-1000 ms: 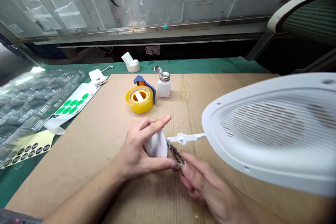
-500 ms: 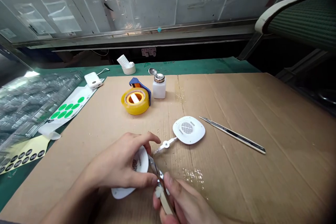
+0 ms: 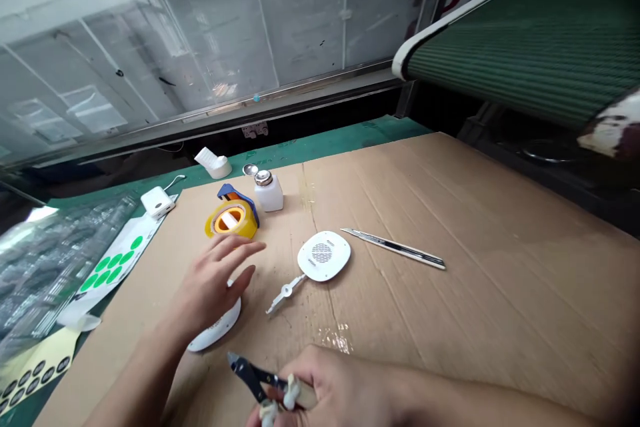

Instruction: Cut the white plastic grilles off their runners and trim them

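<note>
My left hand (image 3: 213, 280) hovers with its fingers spread over a white plastic cover (image 3: 220, 330), whose upper part it hides. I cannot tell whether the palm touches the cover. Near the front edge of the view, my right hand (image 3: 325, 387) grips a pair of side cutters (image 3: 255, 377) with dark jaws pointing left and cream handles. Between the hands and further off lies a second white plastic cover (image 3: 324, 257), rounded and square, with a perforated middle. From it a thin white plastic strip (image 3: 287, 291) with a small ring sticks out toward my left hand.
A craft knife (image 3: 395, 248) lies right of the second cover on the cardboard (image 3: 450, 200). Behind stand a tape dispenser (image 3: 233, 219), a pump bottle (image 3: 269, 193) and a white roll (image 3: 215, 165). Sticker sheets (image 3: 113, 263) and clear plastic trays (image 3: 65, 260) lie left.
The side cutters have come away from the left-hand cover and their jaws now stand apart. My left hand's fingers have spread. The view has turned to the right and tilted.
</note>
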A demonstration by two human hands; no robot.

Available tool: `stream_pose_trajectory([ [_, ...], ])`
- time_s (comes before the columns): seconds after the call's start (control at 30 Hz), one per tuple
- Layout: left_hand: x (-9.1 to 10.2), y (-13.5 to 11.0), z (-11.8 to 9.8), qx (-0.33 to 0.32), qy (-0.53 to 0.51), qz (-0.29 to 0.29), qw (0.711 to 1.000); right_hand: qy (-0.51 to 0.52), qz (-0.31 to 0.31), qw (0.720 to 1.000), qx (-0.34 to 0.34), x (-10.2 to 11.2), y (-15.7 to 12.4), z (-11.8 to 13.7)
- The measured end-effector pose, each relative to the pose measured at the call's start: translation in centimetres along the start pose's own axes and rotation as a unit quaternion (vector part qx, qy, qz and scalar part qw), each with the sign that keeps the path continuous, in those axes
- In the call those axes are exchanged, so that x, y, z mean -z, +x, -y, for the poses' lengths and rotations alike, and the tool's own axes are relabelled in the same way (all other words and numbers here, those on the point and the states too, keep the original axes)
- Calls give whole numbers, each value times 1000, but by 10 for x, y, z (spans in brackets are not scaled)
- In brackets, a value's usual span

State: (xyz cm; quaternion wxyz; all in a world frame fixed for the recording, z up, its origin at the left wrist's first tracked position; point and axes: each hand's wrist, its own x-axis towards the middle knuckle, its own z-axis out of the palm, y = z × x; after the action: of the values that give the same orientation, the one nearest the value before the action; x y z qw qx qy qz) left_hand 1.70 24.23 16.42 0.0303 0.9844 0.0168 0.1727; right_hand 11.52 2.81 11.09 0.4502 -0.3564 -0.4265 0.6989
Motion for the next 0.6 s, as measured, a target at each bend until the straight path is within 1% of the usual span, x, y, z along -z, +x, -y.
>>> stream_pose_trajectory([
  [0.03,0,12,-4,-55,27,27,998,-8,1,1000,-1,0,0,1],
  [0.1,1,38,-13,-155,74,91,981,-8,-2,1000,2,-2,0,4],
  [0.13,1,52,-18,-198,98,121,968,2,-5,1000,6,-4,0,6],
  [0.2,-2,77,-28,-274,136,161,938,22,-4,1000,12,-6,-1,11],
  [0.3,-12,106,-39,-354,153,195,901,27,9,999,31,-4,-2,15],
  [0.4,-21,122,-42,-393,137,207,885,17,29,998,53,1,-3,15],
  [0.43,-21,124,-40,-395,135,207,885,21,33,997,62,3,-2,14],
  [0.47,-19,124,-37,-383,131,206,891,24,34,997,71,4,-2,13],
  [0.5,-15,122,-32,-348,116,197,909,24,33,996,80,5,-2,12],
  [0.53,-9,117,-26,-288,93,176,937,30,31,995,85,6,-1,12],
  [0.57,-2,109,-19,-211,67,148,964,44,28,995,85,6,-1,12],
  [0.6,5,99,-13,-121,40,111,986,64,22,995,77,6,-2,13],
])
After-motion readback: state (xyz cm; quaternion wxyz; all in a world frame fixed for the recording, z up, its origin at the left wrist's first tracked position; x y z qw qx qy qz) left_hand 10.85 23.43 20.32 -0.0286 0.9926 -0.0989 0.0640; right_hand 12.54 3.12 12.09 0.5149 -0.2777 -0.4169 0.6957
